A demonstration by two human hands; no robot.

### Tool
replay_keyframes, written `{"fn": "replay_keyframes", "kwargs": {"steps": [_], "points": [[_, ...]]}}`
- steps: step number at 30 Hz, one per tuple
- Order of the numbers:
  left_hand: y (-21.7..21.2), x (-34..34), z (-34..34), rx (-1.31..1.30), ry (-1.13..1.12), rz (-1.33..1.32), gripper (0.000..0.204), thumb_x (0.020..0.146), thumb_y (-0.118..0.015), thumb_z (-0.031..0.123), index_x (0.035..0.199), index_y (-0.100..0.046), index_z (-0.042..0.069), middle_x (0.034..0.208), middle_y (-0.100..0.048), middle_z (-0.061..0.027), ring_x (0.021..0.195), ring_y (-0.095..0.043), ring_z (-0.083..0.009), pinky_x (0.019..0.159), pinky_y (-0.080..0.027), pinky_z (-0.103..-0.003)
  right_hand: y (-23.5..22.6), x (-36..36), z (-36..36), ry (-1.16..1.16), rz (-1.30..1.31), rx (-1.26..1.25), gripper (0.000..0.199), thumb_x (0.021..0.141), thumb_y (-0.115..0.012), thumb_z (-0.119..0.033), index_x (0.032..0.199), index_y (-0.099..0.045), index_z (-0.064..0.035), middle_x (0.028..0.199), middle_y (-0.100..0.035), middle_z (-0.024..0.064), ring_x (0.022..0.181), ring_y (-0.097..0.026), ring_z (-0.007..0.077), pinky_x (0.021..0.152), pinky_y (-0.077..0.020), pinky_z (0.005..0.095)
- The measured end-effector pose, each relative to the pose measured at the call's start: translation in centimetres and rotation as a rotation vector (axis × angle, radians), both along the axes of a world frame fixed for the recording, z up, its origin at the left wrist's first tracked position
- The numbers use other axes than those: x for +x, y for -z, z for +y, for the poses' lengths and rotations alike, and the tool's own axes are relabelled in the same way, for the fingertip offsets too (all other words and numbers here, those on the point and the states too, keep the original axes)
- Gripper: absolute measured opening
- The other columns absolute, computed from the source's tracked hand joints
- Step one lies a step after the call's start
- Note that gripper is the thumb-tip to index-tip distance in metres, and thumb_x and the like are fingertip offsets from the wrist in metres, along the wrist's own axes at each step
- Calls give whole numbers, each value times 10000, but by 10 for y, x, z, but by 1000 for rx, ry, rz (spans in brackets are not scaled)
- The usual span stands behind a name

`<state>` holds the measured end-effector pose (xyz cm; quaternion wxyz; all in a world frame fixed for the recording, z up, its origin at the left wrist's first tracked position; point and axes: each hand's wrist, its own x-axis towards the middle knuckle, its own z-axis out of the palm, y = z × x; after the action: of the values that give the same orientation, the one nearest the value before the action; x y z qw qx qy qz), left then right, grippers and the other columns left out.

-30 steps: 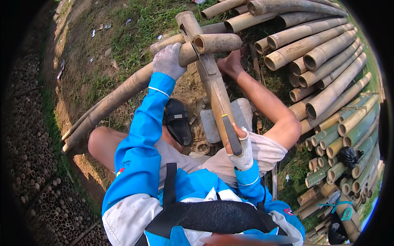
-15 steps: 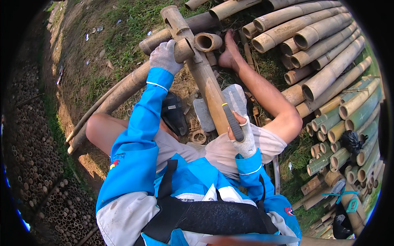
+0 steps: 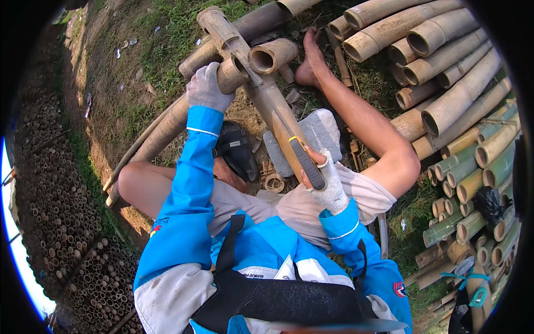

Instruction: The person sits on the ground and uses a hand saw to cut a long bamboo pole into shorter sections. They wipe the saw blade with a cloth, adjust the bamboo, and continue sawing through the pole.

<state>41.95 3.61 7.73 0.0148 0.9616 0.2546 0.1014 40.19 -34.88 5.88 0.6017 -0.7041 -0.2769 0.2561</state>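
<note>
The largest thing in the frame is a mass of bamboo (image 3: 67, 217) down the left side, its many round ends showing. Stacked brown poles (image 3: 389, 36) spread across the upper right, with greener poles (image 3: 470, 222) below them at the right edge. The person sits across the middle, knees apart.

A thick bamboo beam (image 3: 278, 131) slants from the upper centre down toward the person's lap. From its left side, a long pole (image 3: 161, 132) runs to the lower left; the left hand (image 3: 208, 89) has its gloved grip wrapped over this pole near the upper end. The saw (image 3: 305, 158) lies along the beam at the centre, blade pointing to the upper left, its dark handle clasped in the grip of the right hand (image 3: 327, 183).

Grey slabs (image 3: 320, 133) lie under the beam, right of centre. A black sandal (image 3: 235, 147) is left of it. A short bamboo piece (image 3: 278, 53) sits at upper centre, and a small bamboo ring (image 3: 274, 190) lies near the lap.
</note>
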Motion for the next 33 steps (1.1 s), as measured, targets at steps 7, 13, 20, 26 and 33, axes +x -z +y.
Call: {"fn": "replay_keyframes", "kwargs": {"steps": [7, 13, 20, 26, 33], "points": [[4, -12, -3, -19, 33, -16, 789, 665, -952, 327, 1371, -626, 195, 1304, -676, -110, 1216, -663, -363, 1031, -552, -514, -3, 1, 1, -40, 45, 16, 601, 955, -693, 47, 1525, -519, -28, 1245, -579, 140, 1060, -605, 221, 943, -520, 333], [2, -21, -1, 7, 34, -28, 796, 654, -960, 313, 1366, -629, 180, 1280, -688, -113, 1189, -677, -354, 1030, -556, -504, -3, -3, 9, -71, 185, 137, 676, 938, -703, 87, 1553, -515, -120, 1100, -584, 81, 852, -585, 126, 721, -507, 266], [2, -32, 5, 18, 72, -90, 779, 657, -959, 317, 1350, -626, 188, 1240, -687, -108, 1172, -679, -347, 1002, -564, -507, 5, -5, 14, -55, 111, 80, 654, 963, -702, 77, 1549, -518, -148, 1050, -609, 62, 800, -616, 95, 673, -518, 240], [-16, -29, 6, -100, 23, 93, 939, 604, -974, 429, 1424, -590, 180, 1302, -653, -132, 1232, -645, -376, 1042, -557, -518, 7, -1, 16, -25, -276, -60, 546, 1005, -682, 3, 1516, -494, -29, 1162, -578, 75, 1008, -599, 143, 925, -530, 293], [-34, -14, 34, -348, 157, 307, 1131, 571, -963, 569, 1521, -537, 127, 1375, -667, -220, 1250, -672, -419, 1064, -561, -504, -9, -11, 22, 69, -107, 63, 555, 1002, -662, 4, 1528, -488, -35, 1123, -554, 36, 932, -560, 103, 894, -514, 267]]}}
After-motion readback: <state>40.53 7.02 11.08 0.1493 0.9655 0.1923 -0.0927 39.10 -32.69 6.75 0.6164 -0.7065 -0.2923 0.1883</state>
